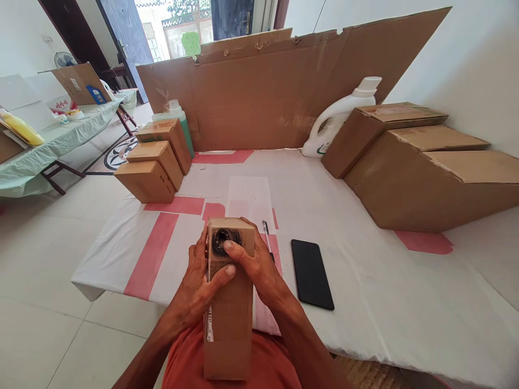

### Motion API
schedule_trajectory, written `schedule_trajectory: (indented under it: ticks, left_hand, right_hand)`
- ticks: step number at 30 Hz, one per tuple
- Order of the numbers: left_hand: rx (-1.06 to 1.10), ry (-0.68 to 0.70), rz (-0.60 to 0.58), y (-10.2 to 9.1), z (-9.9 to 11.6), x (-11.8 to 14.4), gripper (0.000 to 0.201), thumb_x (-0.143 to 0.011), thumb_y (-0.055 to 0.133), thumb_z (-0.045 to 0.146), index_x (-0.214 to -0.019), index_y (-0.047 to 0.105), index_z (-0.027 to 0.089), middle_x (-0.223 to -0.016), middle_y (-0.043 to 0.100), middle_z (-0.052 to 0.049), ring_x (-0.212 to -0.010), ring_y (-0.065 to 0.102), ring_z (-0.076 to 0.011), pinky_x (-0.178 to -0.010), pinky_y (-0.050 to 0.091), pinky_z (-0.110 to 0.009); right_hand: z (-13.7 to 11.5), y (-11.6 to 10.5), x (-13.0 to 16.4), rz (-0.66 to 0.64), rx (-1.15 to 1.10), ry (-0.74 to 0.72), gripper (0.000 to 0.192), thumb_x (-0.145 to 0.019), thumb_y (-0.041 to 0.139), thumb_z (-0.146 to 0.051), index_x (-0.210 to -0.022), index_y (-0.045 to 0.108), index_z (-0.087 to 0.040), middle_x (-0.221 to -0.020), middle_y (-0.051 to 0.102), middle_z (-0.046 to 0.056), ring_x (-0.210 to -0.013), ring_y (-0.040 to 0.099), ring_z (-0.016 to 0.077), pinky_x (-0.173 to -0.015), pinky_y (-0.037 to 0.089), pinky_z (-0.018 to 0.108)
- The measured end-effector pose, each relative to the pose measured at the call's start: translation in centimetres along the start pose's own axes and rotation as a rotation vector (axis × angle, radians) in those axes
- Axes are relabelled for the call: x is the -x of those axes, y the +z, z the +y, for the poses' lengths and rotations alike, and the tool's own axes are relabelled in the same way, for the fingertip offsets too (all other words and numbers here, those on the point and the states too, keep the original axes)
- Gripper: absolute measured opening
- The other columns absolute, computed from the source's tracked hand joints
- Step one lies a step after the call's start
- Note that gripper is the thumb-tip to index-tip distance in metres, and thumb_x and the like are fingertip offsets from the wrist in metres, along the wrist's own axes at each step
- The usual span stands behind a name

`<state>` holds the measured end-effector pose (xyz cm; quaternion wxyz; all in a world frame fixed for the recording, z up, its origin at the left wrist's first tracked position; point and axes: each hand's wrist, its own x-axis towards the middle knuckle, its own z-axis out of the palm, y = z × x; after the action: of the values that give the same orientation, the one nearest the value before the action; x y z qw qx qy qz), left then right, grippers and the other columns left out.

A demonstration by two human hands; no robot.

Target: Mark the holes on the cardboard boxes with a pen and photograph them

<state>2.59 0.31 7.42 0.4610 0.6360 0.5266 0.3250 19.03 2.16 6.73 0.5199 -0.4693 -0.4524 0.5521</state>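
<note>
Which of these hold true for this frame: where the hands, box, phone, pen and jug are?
1. Both hands hold the box. True: the left hand and right hand clasp the upright box from either side.
2. The phone lies left of the box. False: the phone lies to its right, flat on the sheet.
3. The box face has a black scribbled mark. True, near its top.
4. The pen is in the right hand. False: the pen lies on the sheet behind that hand.
5. A white jug stands by the cardboard wall. True.
</note>
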Motion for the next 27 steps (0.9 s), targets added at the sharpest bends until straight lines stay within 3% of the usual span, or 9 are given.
schedule_trajectory:
  ticks: [5,9,15,21,25,27]
  left_hand:
    - [-0.019,0.137,0.195,-0.3,-1.4,-1.4,0.063,-0.104,0.049,0.059,-0.16,0.039,0.034,-0.162,0.039,-0.01,-0.153,0.034,-0.0324,-0.125,0.032,-0.057]
    - [-0.078,0.288,0.188,-0.3,-1.5,-3.2,0.043,-0.104,0.053,0.048,-0.143,0.06,0.031,-0.144,0.058,-0.007,-0.136,0.055,-0.0277,-0.118,0.042,-0.048]
    - [-0.072,0.225,0.212,0.0,-1.1,-4.1,0.034,-0.102,0.054,0.044,-0.13,0.065,0.026,-0.132,0.067,-0.007,-0.121,0.065,-0.0266,-0.11,0.049,-0.046]
    - [-0.13,0.262,0.249,0.5,-0.8,-4.0,0.031,-0.102,0.054,0.041,-0.125,0.066,0.025,-0.126,0.067,-0.007,-0.117,0.064,-0.0261,-0.105,0.051,-0.044]
    - [-0.107,0.27,0.215,0.6,-0.7,-3.6,0.031,-0.104,0.051,0.043,-0.127,0.063,0.026,-0.13,0.063,-0.007,-0.122,0.06,-0.0267,-0.108,0.048,-0.045]
    - [-0.09,0.279,0.166,0.3,-0.9,-3.3,0.034,-0.103,0.053,0.044,-0.132,0.059,0.028,-0.134,0.06,-0.007,-0.127,0.057,-0.0273,-0.11,0.045,-0.045]
  right_hand:
    - [1.2,0.1,0.2,0.003,0.022,0.104,0.07,-0.083,0.078,-0.052,-0.145,0.057,-0.027,-0.136,0.069,0.01,-0.129,0.063,0.0331,-0.108,0.051,0.051]
    - [1.9,0.2,-0.1,0.033,0.025,0.078,0.067,-0.084,0.075,-0.056,-0.142,0.06,-0.026,-0.131,0.071,0.009,-0.126,0.064,0.0321,-0.105,0.052,0.048]
    - [1.3,0.3,-1.0,0.141,0.168,0.125,0.081,-0.08,0.075,-0.058,-0.148,0.053,-0.019,-0.148,0.06,0.016,-0.136,0.058,0.0324,-0.11,0.049,0.046]
    - [0.3,0.6,-1.1,0.13,0.304,0.135,0.067,-0.081,0.072,-0.044,-0.14,0.057,-0.016,-0.135,0.068,0.017,-0.123,0.065,0.0306,-0.105,0.05,0.046]
    - [1.7,-1.7,-0.5,0.062,0.13,0.07,0.07,-0.086,0.069,-0.06,-0.143,0.054,-0.022,-0.141,0.065,0.015,-0.122,0.066,0.0279,-0.096,0.054,0.04]
    - [2.8,-3.8,-0.1,0.077,0.173,0.087,0.067,-0.093,0.058,-0.067,-0.142,0.052,-0.023,-0.131,0.069,0.014,-0.109,0.071,0.0266,-0.083,0.056,0.037]
